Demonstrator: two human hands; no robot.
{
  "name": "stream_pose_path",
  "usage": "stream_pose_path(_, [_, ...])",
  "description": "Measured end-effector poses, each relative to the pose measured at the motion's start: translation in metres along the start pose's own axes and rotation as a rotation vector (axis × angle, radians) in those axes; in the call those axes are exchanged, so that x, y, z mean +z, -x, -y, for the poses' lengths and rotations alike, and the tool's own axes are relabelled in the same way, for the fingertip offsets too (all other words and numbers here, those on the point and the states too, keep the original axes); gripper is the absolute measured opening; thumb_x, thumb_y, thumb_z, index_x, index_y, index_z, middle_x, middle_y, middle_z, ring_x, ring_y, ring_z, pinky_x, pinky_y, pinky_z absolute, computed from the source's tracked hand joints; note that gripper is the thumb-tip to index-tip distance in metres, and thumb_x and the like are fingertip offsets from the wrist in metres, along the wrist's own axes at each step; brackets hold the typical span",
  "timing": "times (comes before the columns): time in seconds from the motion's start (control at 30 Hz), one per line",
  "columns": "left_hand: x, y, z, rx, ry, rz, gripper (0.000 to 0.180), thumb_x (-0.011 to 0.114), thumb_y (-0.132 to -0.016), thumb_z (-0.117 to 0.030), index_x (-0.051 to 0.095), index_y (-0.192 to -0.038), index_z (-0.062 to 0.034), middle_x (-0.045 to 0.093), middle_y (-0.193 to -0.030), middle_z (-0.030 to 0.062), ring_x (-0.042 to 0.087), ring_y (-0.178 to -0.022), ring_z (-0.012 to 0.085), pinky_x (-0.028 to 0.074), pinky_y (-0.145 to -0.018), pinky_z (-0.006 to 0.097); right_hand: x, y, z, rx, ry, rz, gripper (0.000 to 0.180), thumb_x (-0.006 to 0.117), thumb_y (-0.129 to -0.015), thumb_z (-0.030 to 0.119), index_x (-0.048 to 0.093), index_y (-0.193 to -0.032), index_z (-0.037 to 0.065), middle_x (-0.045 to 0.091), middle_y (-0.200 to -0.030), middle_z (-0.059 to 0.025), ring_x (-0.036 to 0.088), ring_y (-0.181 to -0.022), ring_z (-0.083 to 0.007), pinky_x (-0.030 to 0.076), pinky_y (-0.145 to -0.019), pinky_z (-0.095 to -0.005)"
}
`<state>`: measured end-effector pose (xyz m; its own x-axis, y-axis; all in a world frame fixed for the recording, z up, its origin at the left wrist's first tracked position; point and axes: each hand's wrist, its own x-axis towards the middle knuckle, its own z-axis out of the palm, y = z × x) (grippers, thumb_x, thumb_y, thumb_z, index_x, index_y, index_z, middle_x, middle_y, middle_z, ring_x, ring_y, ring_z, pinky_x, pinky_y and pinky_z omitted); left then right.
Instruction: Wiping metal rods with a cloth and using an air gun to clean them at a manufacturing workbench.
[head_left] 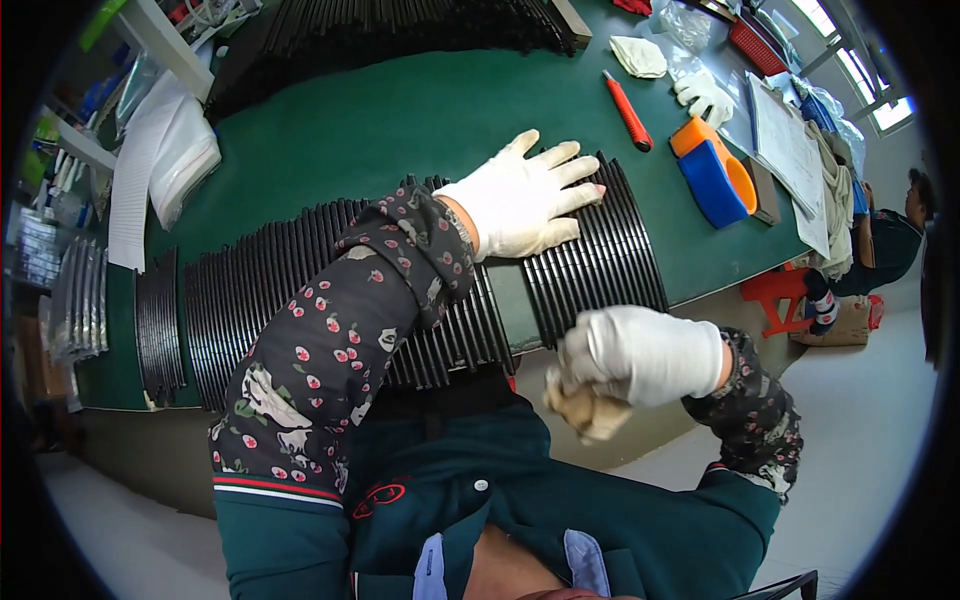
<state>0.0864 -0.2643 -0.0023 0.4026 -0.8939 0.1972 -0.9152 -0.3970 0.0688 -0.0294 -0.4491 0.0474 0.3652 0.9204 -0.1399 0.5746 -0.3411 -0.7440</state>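
Across a green table (400, 120), left hand (520, 200) splays over rods (600, 275), right hand (640, 355) grips cloth (590, 412), apparently wiping, next stroke needing steadiness.

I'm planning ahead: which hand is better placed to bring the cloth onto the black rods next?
Probably the right hand: it holds the tan cloth near the black rods, while the left hand lies spread over them.

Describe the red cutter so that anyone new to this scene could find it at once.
On the green table, look beyond the gloved left hand, toward the picture's upper right. The slim cutter lies there near a loose white glove; its straight red body sets it apart from that soft, pale neighbour.
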Motion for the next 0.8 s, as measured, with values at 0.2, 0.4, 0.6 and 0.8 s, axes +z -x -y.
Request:
stream_pose_path(0.2, [0.001,0.0,0.006,0.024,-0.14,0.046,0.053,0.05,-0.093,-0.035,0.042,-0.141,-0.0132,0.034,-0.15,0.0109,0.03,-0.14,0.0295,0.024,-0.112,0.052,-0.027,-0.035,-0.003,0.013,0.332,-0.638,0.025,0.065,-0.073,0.007,0.062,-0.098,0.006,0.059,-0.091,-0.0116,0.058,-0.091,-0.0318,0.048,-0.078,-0.0394])
stream_pose_path(0.4, [-0.004,-0.002,-0.002,-0.024,0.011,0.043,0.052,0.048,-0.094,-0.037,0.044,-0.139,-0.0123,0.036,-0.148,0.0108,0.03,-0.14,0.029,0.025,-0.112,0.051,-0.005,-0.016,0.012,-0.079,0.118,0.024,0.015,0.066,-0.07,0.012,0.065,-0.084,0.006,0.059,-0.076,-0.0098,0.06,-0.076,-0.0307,0.05,-0.064,-0.0383])
stream_pose_path(0.6, [0.0,-0.005,0.002,0.019,-0.099,0.028,0.053,0.048,-0.094,-0.038,0.042,-0.14,-0.0132,0.034,-0.15,0.0103,0.03,-0.139,0.0284,0.026,-0.112,0.049,0.004,-0.045,-0.016,0.008,0.611,-0.705,0.015,0.067,-0.074,0.015,0.064,-0.087,0.008,0.058,-0.081,-0.0099,0.059,-0.077,-0.0302,0.048,-0.064,-0.039])
stream_pose_path(0.8, [-0.002,-0.001,-0.001,-0.029,-0.001,0.034,0.051,0.048,-0.094,-0.036,0.043,-0.139,-0.0119,0.036,-0.147,0.0111,0.03,-0.139,0.0297,0.025,-0.113,0.05,0.029,0.014,0.033,0.063,-0.006,0.061,0.02,0.072,-0.067,0.022,0.059,-0.071,0.007,0.057,-0.071,-0.0109,0.057,-0.065,-0.031,0.048,-0.057,-0.0379])
